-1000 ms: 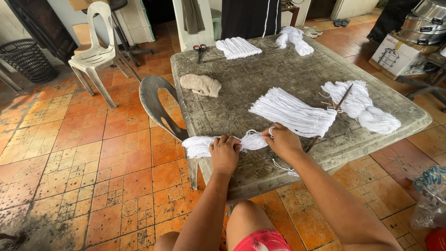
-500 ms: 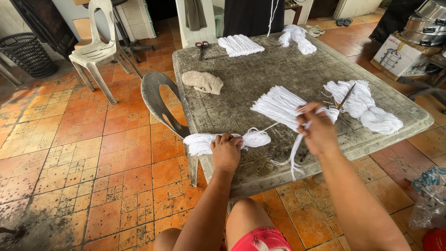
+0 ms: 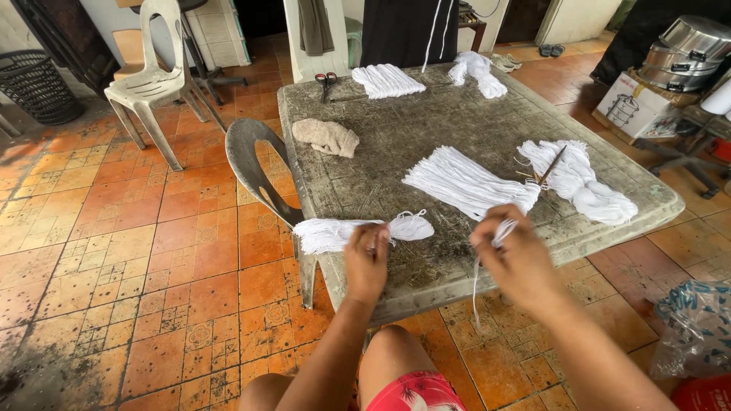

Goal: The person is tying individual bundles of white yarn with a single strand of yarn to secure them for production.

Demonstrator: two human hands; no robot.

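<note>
My left hand (image 3: 367, 260) pinches a tied bundle of white yarn (image 3: 335, 232) at its waist, near the front edge of a worn stone table (image 3: 426, 122). The bundle's loose end hangs over the table's left edge. My right hand (image 3: 516, 257) holds a few white strands (image 3: 478, 285) that dangle below the table edge. It sits just in front of a flat pile of cut white yarn (image 3: 464, 181).
A larger white yarn heap with a stick (image 3: 582, 176) lies at the right. Farther back are a beige cloth (image 3: 326, 137), scissors (image 3: 327, 80) and two more white bundles (image 3: 387, 79). A grey chair (image 3: 255, 171) leans at the table's left; a white chair (image 3: 156, 80) stands beyond.
My right hand went from the tied bundle out to the cut yarn pile, then drew back toward me with a few strands. My left hand stayed on the bundle.
</note>
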